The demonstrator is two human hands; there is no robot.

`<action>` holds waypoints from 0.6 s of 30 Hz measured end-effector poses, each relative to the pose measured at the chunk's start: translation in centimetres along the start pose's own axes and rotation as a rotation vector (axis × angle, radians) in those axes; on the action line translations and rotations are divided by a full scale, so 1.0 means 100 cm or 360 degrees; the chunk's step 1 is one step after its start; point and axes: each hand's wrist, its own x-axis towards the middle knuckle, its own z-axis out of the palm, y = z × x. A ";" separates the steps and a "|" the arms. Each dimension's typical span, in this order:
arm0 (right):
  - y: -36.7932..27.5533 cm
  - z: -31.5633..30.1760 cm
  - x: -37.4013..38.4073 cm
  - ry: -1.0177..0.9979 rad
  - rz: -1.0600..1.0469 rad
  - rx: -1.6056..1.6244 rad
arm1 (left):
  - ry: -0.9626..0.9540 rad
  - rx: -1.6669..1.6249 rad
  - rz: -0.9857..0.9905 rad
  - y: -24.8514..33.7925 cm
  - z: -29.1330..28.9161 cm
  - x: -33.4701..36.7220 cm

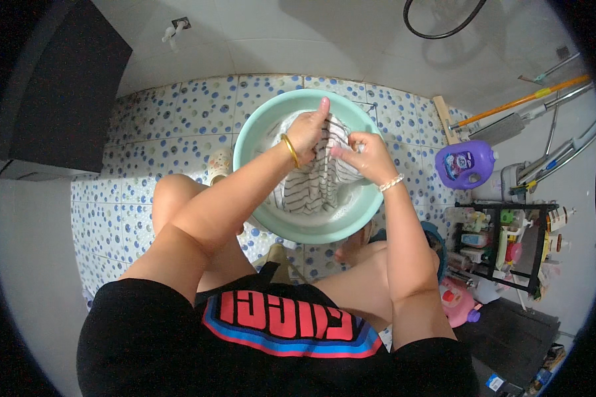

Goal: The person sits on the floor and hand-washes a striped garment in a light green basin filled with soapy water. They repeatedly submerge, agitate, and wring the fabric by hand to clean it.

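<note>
A white garment with dark stripes (306,188) lies bunched in a mint-green basin (243,142), in pale, foamy water. My left hand (307,135), with a gold bangle at its wrist, is closed on the garment's upper part, thumb pointing away from me. Close by on the right, my right hand (372,159) pinches another part of the striped cloth between thumb and fingers; a beaded bracelet circles that wrist. Cloth runs between the two hands, and its lower folds rest in the basin. The fingertips of my left hand are partly hidden by the fabric.
On the right stand a purple detergent bottle (465,165), a black rack (495,248) of bottles and a pink jug (458,302). Mops with an orange handle (503,106) lean at the wall. A dark cabinet (53,86) is at left. The floor is dotted tile (152,159).
</note>
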 end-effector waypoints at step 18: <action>-0.019 0.045 -0.016 0.0643 -0.0307 0.0409 | -0.0520 -0.0466 -0.0230 -0.032 -0.011 0.007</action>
